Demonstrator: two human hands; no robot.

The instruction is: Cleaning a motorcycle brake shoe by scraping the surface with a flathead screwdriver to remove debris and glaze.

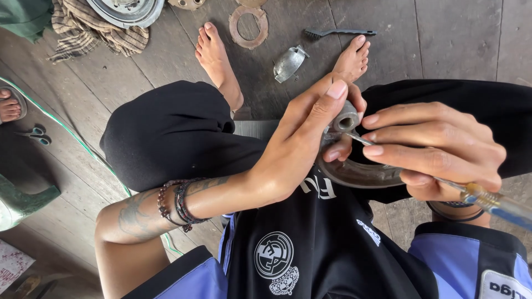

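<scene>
1. The round metal housing (pixel 354 173) rests on the person's lap, under both hands, its open face turned up.
2. The left hand (pixel 302 149) is closed on the grey cylindrical hub (pixel 347 117) at the housing's far edge.
3. The right hand (pixel 438 149) grips the screwdriver (pixel 487 200); its long axis runs from near right to far left, tip just beside the hub.
</scene>
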